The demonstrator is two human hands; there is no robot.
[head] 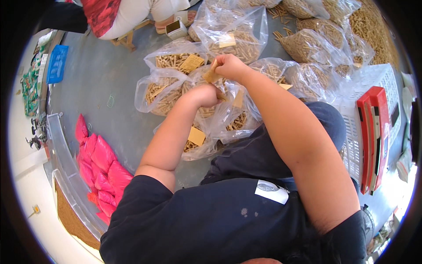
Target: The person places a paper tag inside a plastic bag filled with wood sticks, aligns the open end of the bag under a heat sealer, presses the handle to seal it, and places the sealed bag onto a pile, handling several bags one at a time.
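Observation:
Above a cluster of clear plastic bags filled with short tan sticks, my right hand (230, 67) pinches a yellow paper slip (212, 73). Just below and to the left of it, my left hand (206, 95) is closed around a yellowish slip (223, 97), mostly hidden by the fingers. Both hands are over an open bag (194, 81) in the middle of the cluster. More yellow slips lie on the neighbouring bags: one on an upper-left bag (192, 62), one on a far bag (227, 40) and one on the nearest bag (196, 136).
A red heat sealer (374, 138) rests against a white plastic crate (351, 138) at my right. More filled bags (308, 46) and loose sticks (371, 33) lie farther right. Pink bags (102, 158) and a blue basket (57, 64) are leftward. Another person (132, 16) sits opposite.

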